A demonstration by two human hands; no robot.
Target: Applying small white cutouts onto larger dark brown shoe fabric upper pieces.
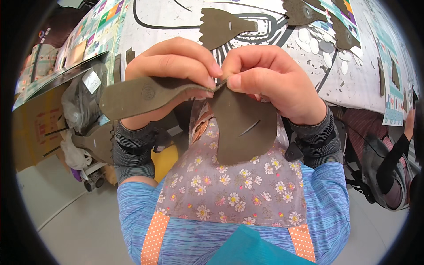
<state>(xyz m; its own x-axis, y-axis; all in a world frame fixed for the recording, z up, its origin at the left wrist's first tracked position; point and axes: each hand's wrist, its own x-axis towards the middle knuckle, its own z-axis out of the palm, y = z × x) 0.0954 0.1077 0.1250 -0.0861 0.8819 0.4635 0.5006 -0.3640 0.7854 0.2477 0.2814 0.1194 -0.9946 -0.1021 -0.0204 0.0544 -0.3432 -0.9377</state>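
Observation:
My left hand point(172, 64) pinches the narrow inner end of a dark olive-brown flat strap point(139, 98) with a rounded outer end and a small round stamp. My right hand point(278, 81) pinches the top edge of a wider, slit panel point(245, 132) of the same colour, which hangs in front of my apron. The fingertips of both hands meet where strap and panel come together. Whether these are two parts or one folded piece, I cannot tell. Between the fingertips the edges are partly hidden.
Beyond my hands, a scalloped brown piece point(225, 27) with a slit lies on the patterned white tablecloth point(172, 37). Similar pieces point(304, 12) and several white oval discs point(314, 46) lie to the right. Left of me are a plastic bag point(84, 97) and a cardboard box point(37, 128).

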